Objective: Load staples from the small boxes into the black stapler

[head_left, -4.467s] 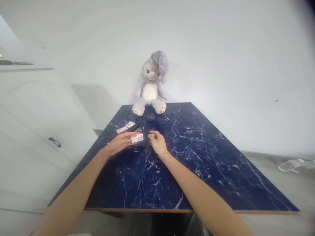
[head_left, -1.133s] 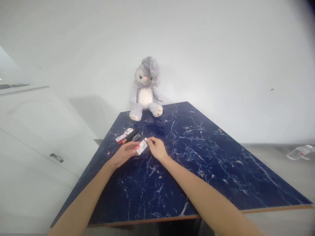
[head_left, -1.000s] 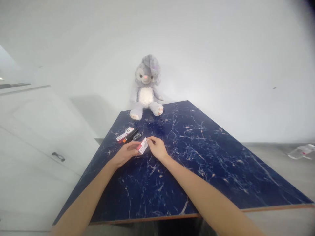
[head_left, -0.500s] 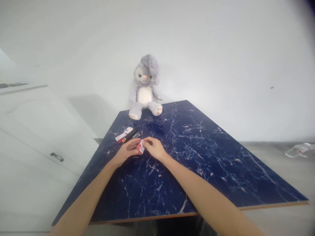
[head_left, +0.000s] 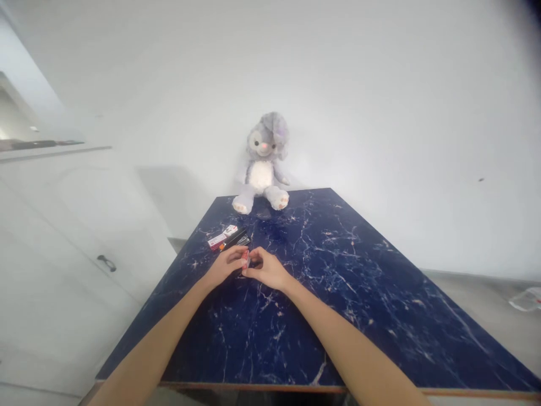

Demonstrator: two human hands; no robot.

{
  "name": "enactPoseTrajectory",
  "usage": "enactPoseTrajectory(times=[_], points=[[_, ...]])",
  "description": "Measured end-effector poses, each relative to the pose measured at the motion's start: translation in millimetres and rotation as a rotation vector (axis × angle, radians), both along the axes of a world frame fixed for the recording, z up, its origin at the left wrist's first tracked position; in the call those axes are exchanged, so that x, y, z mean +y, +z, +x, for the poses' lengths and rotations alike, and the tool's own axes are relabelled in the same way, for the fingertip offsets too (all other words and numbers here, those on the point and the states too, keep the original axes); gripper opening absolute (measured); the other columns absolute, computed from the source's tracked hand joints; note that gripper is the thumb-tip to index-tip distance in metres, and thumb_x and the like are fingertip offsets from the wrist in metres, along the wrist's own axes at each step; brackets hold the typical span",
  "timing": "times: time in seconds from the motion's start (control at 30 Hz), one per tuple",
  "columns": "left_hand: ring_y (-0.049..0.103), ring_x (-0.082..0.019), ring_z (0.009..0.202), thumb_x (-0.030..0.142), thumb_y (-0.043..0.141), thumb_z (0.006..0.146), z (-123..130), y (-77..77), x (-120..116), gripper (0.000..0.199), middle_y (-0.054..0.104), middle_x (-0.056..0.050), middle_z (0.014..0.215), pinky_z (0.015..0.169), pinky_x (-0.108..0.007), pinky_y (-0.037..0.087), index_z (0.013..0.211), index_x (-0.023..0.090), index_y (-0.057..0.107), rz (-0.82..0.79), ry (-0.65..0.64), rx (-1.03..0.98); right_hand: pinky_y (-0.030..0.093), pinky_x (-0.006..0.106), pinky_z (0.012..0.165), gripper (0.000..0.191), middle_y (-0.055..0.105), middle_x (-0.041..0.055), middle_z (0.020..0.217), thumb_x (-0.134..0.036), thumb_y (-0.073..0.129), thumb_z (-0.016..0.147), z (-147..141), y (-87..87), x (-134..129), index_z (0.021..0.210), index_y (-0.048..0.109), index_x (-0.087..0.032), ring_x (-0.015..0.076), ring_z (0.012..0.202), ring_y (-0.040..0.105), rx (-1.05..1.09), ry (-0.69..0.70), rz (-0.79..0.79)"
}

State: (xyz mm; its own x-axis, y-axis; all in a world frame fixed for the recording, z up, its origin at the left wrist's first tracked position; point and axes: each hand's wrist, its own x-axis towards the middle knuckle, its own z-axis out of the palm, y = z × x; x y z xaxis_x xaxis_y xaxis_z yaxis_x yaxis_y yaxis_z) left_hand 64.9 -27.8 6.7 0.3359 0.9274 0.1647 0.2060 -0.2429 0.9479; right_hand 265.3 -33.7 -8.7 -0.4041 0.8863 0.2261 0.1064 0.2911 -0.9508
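Observation:
A small red and white box (head_left: 245,258) is held between my two hands above the blue marbled table (head_left: 287,338). My left hand (head_left: 225,265) grips its left side, fingers bent over it. From the right, my right hand (head_left: 267,268) closes thumb and fingers on the box, hiding part of it. Just beyond my left hand lies a longer white and red box (head_left: 222,237). Beside that rests a black item with an orange part (head_left: 232,239), its kind too small to tell.
A grey plush toy (head_left: 261,175) with a white belly sits at the table's far edge against the wall. On the left stands a white cabinet with a dark handle (head_left: 106,263). A clear plastic item (head_left: 526,299) lies on the floor at right.
My right hand has shifted its thumb lower and now grasps the small box from its right side. The box has turned between my hands. The whole view has shifted slightly.

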Motion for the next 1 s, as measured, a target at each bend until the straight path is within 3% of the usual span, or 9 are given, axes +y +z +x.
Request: enactPoseTrajectory(times=[0.07,0.13,0.23,0.33,0.43,0.6,0.83,0.93,1.0], points=[[0.065,-0.028,0.110,0.039,0.070,0.082,-3.0,-3.2,2.3,0.044,0.070,-0.010,0.118,0.099,-0.042,0.049,0.121,0.020,0.066,0.062,-0.013,-0.007,0.054,0.032,0.078,0.037,0.069,0.0010,0.101,-0.032,0.078,0.071,-1.9,-0.5,-0.4,0.099,0.055,-0.023,0.0178,0.087,0.066,-0.025,-0.023,0.003],[0.067,-0.027,0.103,0.041,0.059,0.089,-9.6,-6.5,6.5,0.037,0.071,-0.011,0.113,0.093,-0.040,0.051,0.116,0.018,0.069,0.168,0.080,-0.036,0.052,0.032,0.079,0.036,0.066,0.0013,0.102,-0.028,0.077,0.071,-3.1,-1.5,-1.1,0.098,0.054,-0.023,0.0184,0.089,0.064,-0.075,-0.114,0.077],[0.067,-0.026,0.096,0.041,0.047,0.094,-28.1,-8.6,16.5,0.035,0.073,-0.010,0.103,0.089,-0.040,0.051,0.104,0.017,0.072,0.383,0.447,0.033,0.048,0.036,0.088,0.035,0.061,0.0038,0.106,-0.024,0.076,0.069,-2.8,-3.1,-3.7,0.097,0.055,-0.022,0.0213,0.097,0.058,-0.256,-0.303,0.310],[0.062,-0.029,0.112,0.035,0.050,0.090,-54.2,-10.3,29.9,0.030,0.071,-0.010,0.114,0.102,-0.044,0.044,0.104,0.020,0.072,0.553,0.718,0.393,0.043,0.037,0.093,0.033,0.058,0.0052,0.109,-0.025,0.074,0.072,-3.2,-5.1,-6.1,0.098,0.055,-0.021,0.0223,0.098,0.053,-0.420,-0.345,0.466],[0.062,-0.031,0.113,0.034,0.057,0.084,-77.9,-17.0,43.1,0.034,0.071,-0.010,0.118,0.103,-0.044,0.043,0.111,0.021,0.071,0.501,0.675,0.699,0.040,0.038,0.093,0.030,0.058,0.0069,0.112,-0.032,0.071,0.077,-8.9,-7.8,-2.0,0.101,0.055,-0.021,0.0242,0.100,0.051,-0.544,-0.353,0.511],[0.065,-0.031,0.106,0.043,0.059,0.084,-89.3,-23.6,50.7,0.036,0.072,-0.011,0.115,0.094,-0.042,0.048,0.111,0.023,0.071,0.394,0.683,0.736,0.038,0.041,0.091,0.031,0.059,0.0126,0.109,-0.046,0.061,0.088,-25.6,-9.8,18.2,0.102,0.058,-0.019,0.0295,0.103,0.049,-0.776,-0.459,0.472],[0.058,-0.030,0.108,0.036,0.056,0.088,-67.0,3.9,21.1,0.027,0.068,-0.012,0.105,0.103,-0.044,0.040,0.105,0.019,0.068,0.766,0.902,0.520,0.036,0.039,0.092,0.035,0.059,0.0118,0.114,-0.046,0.060,0.089,-26.3,-14.5,27.2,0.113,0.058,-0.021,0.0289,0.106,0.048,-0.746,-0.444,0.451],[0.057,-0.029,0.107,0.033,0.060,0.086,-50.9,7.3,7.3,0.021,0.065,-0.010,0.106,0.102,-0.043,0.041,0.102,0.022,0.066,0.835,0.762,0.448,0.035,0.040,0.093,0.031,0.060,0.0116,0.113,-0.041,0.061,0.088,-24.1,-15.6,26.9,0.111,0.060,-0.021,0.0287,0.107,0.048,-0.723,-0.437,0.433],[0.056,-0.029,0.105,0.033,0.064,0.083,-39.3,4.2,2.4,0.017,0.064,-0.010,0.104,0.101,-0.044,0.041,0.096,0.022,0.067,0.851,0.572,0.486,0.034,0.041,0.095,0.031,0.061,0.0123,0.114,-0.040,0.062,0.087,-23.4,-15.0,27.2,0.111,0.060,-0.020,0.0296,0.107,0.049,-0.706,-0.457,0.414]])
